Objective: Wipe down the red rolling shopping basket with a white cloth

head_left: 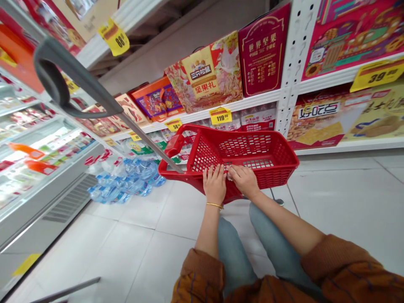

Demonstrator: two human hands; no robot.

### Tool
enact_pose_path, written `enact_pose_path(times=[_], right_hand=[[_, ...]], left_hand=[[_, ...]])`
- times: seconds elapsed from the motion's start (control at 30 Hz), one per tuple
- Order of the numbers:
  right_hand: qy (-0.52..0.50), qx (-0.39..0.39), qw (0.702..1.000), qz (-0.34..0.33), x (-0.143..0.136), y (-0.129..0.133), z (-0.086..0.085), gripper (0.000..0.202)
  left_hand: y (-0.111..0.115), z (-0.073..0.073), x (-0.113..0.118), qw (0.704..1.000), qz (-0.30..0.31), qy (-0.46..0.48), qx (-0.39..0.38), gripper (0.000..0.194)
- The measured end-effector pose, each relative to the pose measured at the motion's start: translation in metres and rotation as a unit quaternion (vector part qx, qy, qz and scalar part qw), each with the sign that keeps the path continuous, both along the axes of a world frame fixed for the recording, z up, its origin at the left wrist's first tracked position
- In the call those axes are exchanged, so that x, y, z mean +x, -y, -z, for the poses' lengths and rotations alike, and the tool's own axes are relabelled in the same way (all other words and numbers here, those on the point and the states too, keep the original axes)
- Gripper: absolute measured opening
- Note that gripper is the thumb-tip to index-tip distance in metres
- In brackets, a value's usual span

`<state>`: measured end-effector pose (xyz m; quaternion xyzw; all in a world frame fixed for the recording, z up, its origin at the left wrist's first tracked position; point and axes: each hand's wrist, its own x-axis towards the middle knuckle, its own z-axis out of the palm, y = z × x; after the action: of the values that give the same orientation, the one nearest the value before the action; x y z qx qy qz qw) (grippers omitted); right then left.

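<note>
Resting on the near rim of the red basket (274,177), both hands, head view; left hand (215,185) has its fingers side by side, draped over the rim, yellow bracelet (215,205) on the wrist; can't tell if its thumb clamps the wall. Right hand (244,180) is just beside it, fingers bent and bunched at the same rim; its grip is partly hidden, so can't tell if it's pinching anything.

Basket sits in front of the knees (236,248), between them and the shelf (259,101); perforated walls, metal shaft (143,136) rising from its left end to a grey loop handle (91,90); a caster (279,202) shows below on the tiled floor (170,210).

Shelf has gift boxes (205,75) standing on it, yellow price tags (221,116) on the edge, bottled packs underneath; blue-tinted bottles (126,181) lie on the floor to the left, near an open chiller (57,198); chiller stock is blurred.
</note>
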<state>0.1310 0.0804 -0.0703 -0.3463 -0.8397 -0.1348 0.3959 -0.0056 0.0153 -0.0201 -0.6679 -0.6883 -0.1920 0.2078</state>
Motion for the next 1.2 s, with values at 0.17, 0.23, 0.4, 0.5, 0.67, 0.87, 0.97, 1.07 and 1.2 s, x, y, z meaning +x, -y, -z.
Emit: enact_pose_path(times=[0.17, 0.23, 0.4, 0.5, 0.67, 0.87, 0.97, 1.07, 1.2], right_hand=[[-0.001, 0.015, 1.0, -0.015, 0.01, -0.005, 0.006, 0.035], [-0.005, 0.017, 1.0, -0.016, 0.015, -0.006, 0.008, 0.036], [-0.012, 0.029, 0.999, -0.013, 0.029, -0.011, 0.011, 0.036], [-0.012, 0.025, 0.999, -0.016, 0.036, -0.012, 0.011, 0.034], [-0.023, -0.033, 0.999, -0.026, 0.037, -0.008, 0.003, 0.034], [-0.016, -0.047, 0.998, -0.027, 0.009, 0.006, -0.007, 0.034], [0.017, -0.032, 0.999, -0.022, 0.002, 0.007, -0.005, 0.036], [0.048, -0.006, 0.998, -0.028, 0.007, 0.003, -0.001, 0.038], [0.051, 0.012, 0.998, -0.029, 0.022, -0.003, 0.001, 0.037]], left_hand=[[-0.003, 0.006, -0.002, 0.999, 0.006, 0.012, 0.029, 0.035], [-0.004, 0.006, -0.003, 0.999, 0.007, 0.015, 0.039, 0.034], [-0.005, 0.008, -0.002, 0.998, 0.006, 0.027, 0.048, 0.032], [-0.005, 0.008, -0.001, 0.998, 0.001, 0.035, 0.044, 0.032], [-0.004, 0.007, 0.004, 0.998, -0.003, 0.06, 0.036, 0.032], [-0.003, 0.005, 0.008, 0.996, -0.006, 0.074, 0.046, 0.03], [-0.002, 0.005, 0.006, 0.996, -0.007, 0.074, 0.047, 0.028], [-0.001, 0.005, 0.002, 0.996, 0.001, 0.073, 0.047, 0.026], [-0.002, 0.005, -0.001, 0.996, 0.005, 0.077, 0.051, 0.024]])
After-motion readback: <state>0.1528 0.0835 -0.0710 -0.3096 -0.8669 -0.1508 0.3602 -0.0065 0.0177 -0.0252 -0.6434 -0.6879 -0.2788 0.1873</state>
